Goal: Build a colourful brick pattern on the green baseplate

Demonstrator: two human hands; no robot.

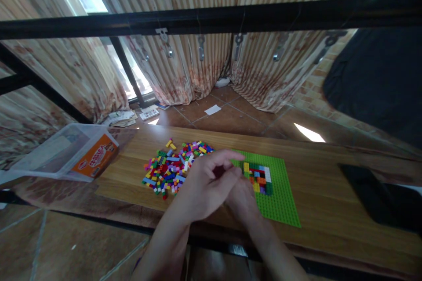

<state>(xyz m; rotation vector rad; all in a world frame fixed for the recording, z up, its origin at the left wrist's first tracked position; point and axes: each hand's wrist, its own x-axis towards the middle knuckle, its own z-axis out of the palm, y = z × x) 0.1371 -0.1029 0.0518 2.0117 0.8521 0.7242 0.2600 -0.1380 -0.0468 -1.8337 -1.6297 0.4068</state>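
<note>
A green baseplate (280, 193) lies on the wooden table (323, 184), with a small block of coloured bricks (260, 178) pressed onto its near-left part. A loose pile of small coloured bricks (171, 167) sits to its left. My left hand (207, 186) hovers between the pile and the plate, its fingers curled together in a pinch; what they hold is hidden. My right hand (242, 197) lies partly under the left one, at the plate's left edge beside the built bricks; its fingers are hidden.
A clear plastic box with an orange label (75, 151) lies tipped at the table's left end. A dark flat object (379, 193) rests at the right. A black metal bar (211, 17) crosses overhead. Curtains and papers are on the tiled floor beyond.
</note>
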